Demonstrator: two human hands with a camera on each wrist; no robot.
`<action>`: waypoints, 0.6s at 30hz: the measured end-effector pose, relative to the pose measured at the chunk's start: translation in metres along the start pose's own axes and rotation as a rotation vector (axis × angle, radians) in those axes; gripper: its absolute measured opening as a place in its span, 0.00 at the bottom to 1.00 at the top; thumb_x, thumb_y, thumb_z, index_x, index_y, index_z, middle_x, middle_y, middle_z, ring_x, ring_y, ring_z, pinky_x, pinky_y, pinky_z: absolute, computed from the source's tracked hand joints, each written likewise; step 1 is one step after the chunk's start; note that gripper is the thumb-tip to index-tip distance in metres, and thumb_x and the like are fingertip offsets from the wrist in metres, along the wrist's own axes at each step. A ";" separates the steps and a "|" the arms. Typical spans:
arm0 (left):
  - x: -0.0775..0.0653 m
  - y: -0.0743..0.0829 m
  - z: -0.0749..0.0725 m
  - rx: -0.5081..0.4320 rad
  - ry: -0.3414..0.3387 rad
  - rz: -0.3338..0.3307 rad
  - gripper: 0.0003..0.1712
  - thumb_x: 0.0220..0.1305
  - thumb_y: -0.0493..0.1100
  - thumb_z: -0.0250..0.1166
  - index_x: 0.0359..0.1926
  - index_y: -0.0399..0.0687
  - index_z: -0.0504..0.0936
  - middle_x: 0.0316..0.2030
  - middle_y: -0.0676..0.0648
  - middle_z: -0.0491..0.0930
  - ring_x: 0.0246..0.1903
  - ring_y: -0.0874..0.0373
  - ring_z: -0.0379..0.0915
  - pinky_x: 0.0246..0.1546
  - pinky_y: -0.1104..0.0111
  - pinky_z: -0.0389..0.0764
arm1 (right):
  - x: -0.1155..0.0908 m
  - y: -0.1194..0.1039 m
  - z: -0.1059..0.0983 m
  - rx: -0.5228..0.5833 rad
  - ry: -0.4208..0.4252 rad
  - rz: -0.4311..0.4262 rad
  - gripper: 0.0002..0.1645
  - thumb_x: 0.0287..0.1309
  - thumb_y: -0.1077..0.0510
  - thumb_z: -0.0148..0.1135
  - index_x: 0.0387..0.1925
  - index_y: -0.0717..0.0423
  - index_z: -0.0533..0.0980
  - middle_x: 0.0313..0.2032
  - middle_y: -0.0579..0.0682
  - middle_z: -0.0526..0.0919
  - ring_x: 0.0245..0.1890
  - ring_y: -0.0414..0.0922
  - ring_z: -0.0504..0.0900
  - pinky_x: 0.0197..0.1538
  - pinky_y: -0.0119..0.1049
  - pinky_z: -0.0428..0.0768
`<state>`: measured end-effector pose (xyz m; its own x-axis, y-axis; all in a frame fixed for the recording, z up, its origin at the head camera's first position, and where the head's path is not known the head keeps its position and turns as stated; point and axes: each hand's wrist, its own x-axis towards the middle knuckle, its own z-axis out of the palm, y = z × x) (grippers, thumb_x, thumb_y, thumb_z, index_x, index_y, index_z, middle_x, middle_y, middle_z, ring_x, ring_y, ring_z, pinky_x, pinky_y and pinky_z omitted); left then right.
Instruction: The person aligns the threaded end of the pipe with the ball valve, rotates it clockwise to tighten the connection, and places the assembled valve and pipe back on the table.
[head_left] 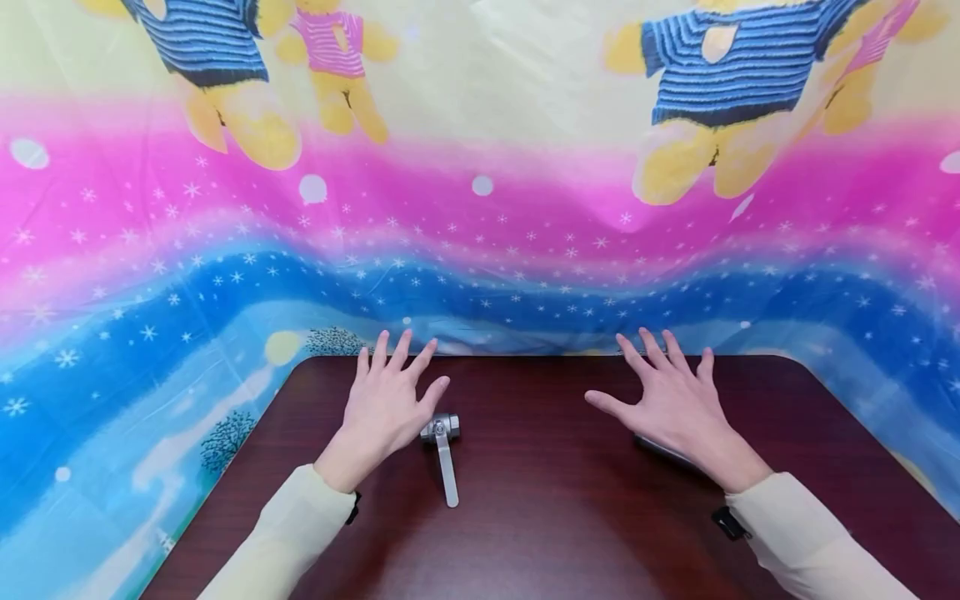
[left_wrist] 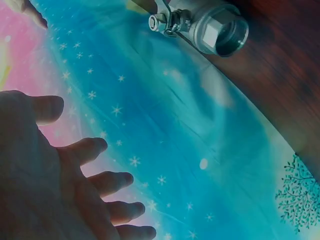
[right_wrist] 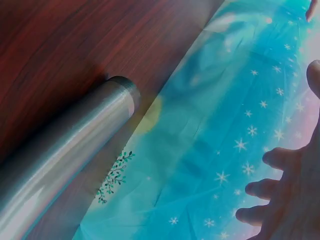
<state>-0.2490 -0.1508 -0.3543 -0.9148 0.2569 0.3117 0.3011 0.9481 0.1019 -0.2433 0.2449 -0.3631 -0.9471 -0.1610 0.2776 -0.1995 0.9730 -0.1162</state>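
Note:
A metal ball valve [head_left: 442, 429] with a long flat lever handle lies on the dark wooden table, its handle pointing toward me. My left hand [head_left: 386, 404] hovers beside it on the left, fingers spread, holding nothing. In the left wrist view the valve [left_wrist: 215, 30] shows its hexagonal end and open bore. On the right, my right hand [head_left: 678, 408] is held over the table with fingers spread and nothing in it. Beneath it lies a metal pipe [right_wrist: 75, 135], a smooth silvery cylinder with a darker end; in the head view the hand and wrist cover most of it.
The reddish-brown table [head_left: 525, 517] has rounded far corners. Behind and around it hangs a colourful curtain [head_left: 480, 225] printed with snowflakes and teddy bears. Dark wrist devices [head_left: 729, 523] sit at the sleeve cuffs.

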 end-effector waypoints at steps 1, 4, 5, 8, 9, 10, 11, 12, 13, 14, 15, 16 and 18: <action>-0.001 -0.001 0.000 0.000 -0.001 -0.001 0.40 0.78 0.68 0.49 0.83 0.62 0.61 0.82 0.39 0.53 0.80 0.33 0.37 0.76 0.36 0.39 | -0.001 0.001 -0.001 0.010 -0.003 0.002 0.70 0.54 0.08 0.44 0.85 0.46 0.52 0.81 0.64 0.51 0.80 0.69 0.42 0.67 0.80 0.25; -0.005 -0.006 -0.001 0.011 0.001 -0.010 0.39 0.78 0.68 0.49 0.83 0.62 0.60 0.82 0.39 0.53 0.80 0.33 0.37 0.76 0.36 0.40 | -0.004 0.005 -0.004 0.033 -0.010 0.007 0.70 0.54 0.09 0.46 0.85 0.47 0.52 0.81 0.65 0.52 0.79 0.71 0.46 0.69 0.80 0.32; -0.006 -0.007 -0.001 0.018 0.002 -0.015 0.40 0.78 0.68 0.49 0.83 0.62 0.60 0.82 0.39 0.53 0.80 0.33 0.37 0.76 0.36 0.40 | -0.006 0.006 -0.005 0.042 -0.014 0.009 0.70 0.54 0.09 0.47 0.85 0.48 0.51 0.80 0.66 0.53 0.78 0.72 0.47 0.69 0.80 0.35; -0.010 -0.012 -0.001 0.028 0.010 -0.023 0.39 0.78 0.67 0.51 0.83 0.61 0.61 0.81 0.38 0.54 0.80 0.32 0.38 0.76 0.35 0.41 | -0.010 0.009 -0.008 0.065 -0.024 0.012 0.71 0.54 0.10 0.49 0.85 0.48 0.50 0.79 0.67 0.54 0.77 0.73 0.50 0.71 0.78 0.43; -0.012 -0.014 -0.001 0.032 0.011 -0.026 0.39 0.78 0.67 0.51 0.83 0.61 0.61 0.81 0.38 0.54 0.80 0.32 0.38 0.76 0.35 0.41 | -0.011 0.010 -0.009 0.074 -0.025 0.012 0.72 0.54 0.10 0.50 0.85 0.48 0.50 0.79 0.68 0.55 0.77 0.73 0.51 0.71 0.77 0.45; -0.013 -0.016 0.000 0.035 0.010 -0.028 0.39 0.77 0.66 0.51 0.83 0.61 0.61 0.81 0.38 0.54 0.80 0.32 0.38 0.76 0.35 0.41 | -0.013 0.011 -0.010 0.087 -0.029 0.014 0.72 0.54 0.10 0.51 0.85 0.48 0.49 0.79 0.68 0.55 0.77 0.72 0.51 0.72 0.76 0.45; -0.014 -0.017 0.000 0.031 0.011 -0.026 0.39 0.77 0.66 0.52 0.82 0.61 0.62 0.81 0.37 0.55 0.80 0.32 0.39 0.76 0.35 0.41 | -0.014 0.012 -0.011 0.098 -0.033 0.017 0.72 0.53 0.10 0.52 0.85 0.48 0.49 0.79 0.69 0.56 0.77 0.72 0.52 0.72 0.76 0.46; -0.015 -0.019 0.001 0.025 0.010 -0.026 0.39 0.77 0.65 0.53 0.82 0.60 0.62 0.81 0.37 0.55 0.80 0.31 0.39 0.75 0.35 0.42 | -0.016 0.014 -0.012 0.111 -0.038 0.020 0.72 0.53 0.11 0.53 0.86 0.47 0.48 0.78 0.69 0.56 0.77 0.72 0.52 0.72 0.75 0.46; -0.016 -0.020 0.001 0.021 0.005 -0.029 0.39 0.77 0.65 0.53 0.83 0.60 0.61 0.81 0.37 0.55 0.80 0.32 0.38 0.76 0.35 0.42 | -0.018 0.015 -0.013 0.129 -0.045 0.026 0.72 0.53 0.11 0.54 0.86 0.47 0.48 0.78 0.69 0.56 0.77 0.71 0.52 0.73 0.75 0.45; -0.017 -0.022 0.002 0.018 0.005 -0.031 0.40 0.77 0.65 0.53 0.83 0.60 0.61 0.81 0.37 0.55 0.80 0.32 0.38 0.75 0.35 0.42 | -0.019 0.017 -0.014 0.145 -0.049 0.031 0.72 0.53 0.12 0.55 0.86 0.47 0.48 0.78 0.69 0.57 0.77 0.71 0.53 0.73 0.75 0.44; -0.017 -0.024 0.003 0.012 0.004 -0.034 0.40 0.77 0.65 0.53 0.83 0.60 0.60 0.81 0.37 0.55 0.80 0.32 0.38 0.75 0.35 0.42 | -0.021 0.019 -0.014 0.161 -0.055 0.037 0.72 0.53 0.12 0.57 0.86 0.47 0.48 0.78 0.69 0.57 0.76 0.71 0.54 0.72 0.76 0.43; -0.018 -0.026 0.003 0.003 0.002 -0.037 0.40 0.78 0.65 0.53 0.84 0.60 0.59 0.81 0.36 0.54 0.80 0.32 0.38 0.75 0.35 0.42 | -0.022 0.021 -0.015 0.181 -0.062 0.046 0.71 0.54 0.13 0.58 0.86 0.47 0.48 0.78 0.68 0.57 0.76 0.72 0.55 0.72 0.76 0.43; -0.020 -0.029 0.005 -0.010 0.002 -0.040 0.41 0.78 0.65 0.53 0.84 0.59 0.57 0.81 0.36 0.54 0.80 0.32 0.39 0.75 0.35 0.43 | -0.026 0.027 -0.015 0.206 -0.068 0.069 0.71 0.54 0.14 0.60 0.86 0.45 0.48 0.78 0.67 0.58 0.73 0.75 0.58 0.68 0.76 0.58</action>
<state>-0.2412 -0.1828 -0.3680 -0.9257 0.2180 0.3090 0.2664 0.9559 0.1235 -0.2207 0.2775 -0.3590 -0.9738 -0.1124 0.1978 -0.1737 0.9288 -0.3274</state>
